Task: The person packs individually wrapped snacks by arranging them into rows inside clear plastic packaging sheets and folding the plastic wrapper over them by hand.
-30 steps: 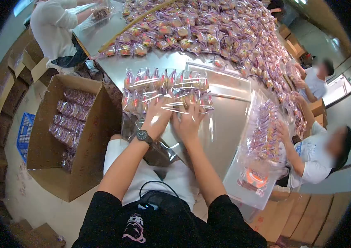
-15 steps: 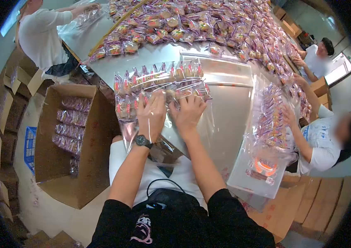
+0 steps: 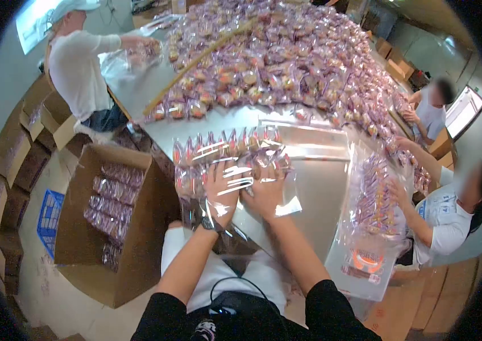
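Note:
A large clear plastic bag (image 3: 288,209) lies before me on the metal table, packed with upright rows of small wrapped snack packets (image 3: 227,146). My left hand (image 3: 222,190) is inside the bag, under its shiny film. Its fingers are stretched forward against the near row of packets. Beside it, my right hand (image 3: 266,192) also reaches in under the film, fingers apart and resting on the right part of that row. Glare on the film partly hides the fingertips of both hands.
A big heap of wrapped packets (image 3: 286,68) covers the table's far side, with a yellow strip (image 3: 201,65) across it. To my left stands an open carton (image 3: 158,227) holding bagged packets. A blue crate (image 3: 51,219) is beyond it. A co-worker at right handles another filled bag (image 3: 372,199).
My view has tilted up, so the table and bag appear lower. Both hands remain at the near row, now more covered by the bag's film.

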Available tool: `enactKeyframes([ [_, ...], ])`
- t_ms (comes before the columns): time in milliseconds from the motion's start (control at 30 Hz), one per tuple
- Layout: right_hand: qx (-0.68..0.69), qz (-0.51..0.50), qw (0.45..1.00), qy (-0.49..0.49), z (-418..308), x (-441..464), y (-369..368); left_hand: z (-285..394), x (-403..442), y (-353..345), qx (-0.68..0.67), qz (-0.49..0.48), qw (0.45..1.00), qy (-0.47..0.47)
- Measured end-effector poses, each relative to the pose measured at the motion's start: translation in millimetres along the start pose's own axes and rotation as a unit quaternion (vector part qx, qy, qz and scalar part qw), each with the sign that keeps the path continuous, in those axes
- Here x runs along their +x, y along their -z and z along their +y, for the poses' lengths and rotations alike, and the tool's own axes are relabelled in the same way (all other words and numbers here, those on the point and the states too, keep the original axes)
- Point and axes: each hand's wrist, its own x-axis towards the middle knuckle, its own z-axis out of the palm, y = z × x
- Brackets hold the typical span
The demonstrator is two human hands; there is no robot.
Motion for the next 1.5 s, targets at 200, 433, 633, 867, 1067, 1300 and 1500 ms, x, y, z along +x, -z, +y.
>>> enactKeyframes([
  [200, -0.027, -0.002, 1.0, -0.015, -6.4, 4.9, -5.8, -0.5, -5.1, 2.2, -0.021, 0.014, 0.999, 0.032],
  [433, -0.051, 0.04, 0.997, -0.037, -14.2, 11.5, -5.5, -5.0, -4.3, 9.8, -0.009, -0.02, 0.999, 0.046],
  [633, -0.05, -0.024, 0.998, -0.038, -17.3, 6.1, -0.9, -10.4, -12.5, -9.4, 0.05, -0.002, 0.999, 0.019],
  [867, -0.026, -0.066, 0.997, 0.025, -11.9, 10.0, -2.4, -1.2, -8.0, 11.6, 0.07, -0.012, 0.995, -0.065],
  [1067, -0.05, 0.006, 0.999, -0.017, 12.1, -15.0, -1.0, -5.9, -16.2, 1.9, 0.014, -0.143, 0.99, -0.013],
  [1300, 0.039, -0.068, 0.997, -0.022, 23.0, -13.2, 15.1, 32.1, 12.0, 29.3, 0.005, -0.088, 0.996, -0.015],
  [1500, 0.008, -0.001, 0.996, -0.086, 5.4, -5.2, 14.3, 6.6, 5.1, -3.6, 0.029, -0.042, 0.997, -0.055],
])
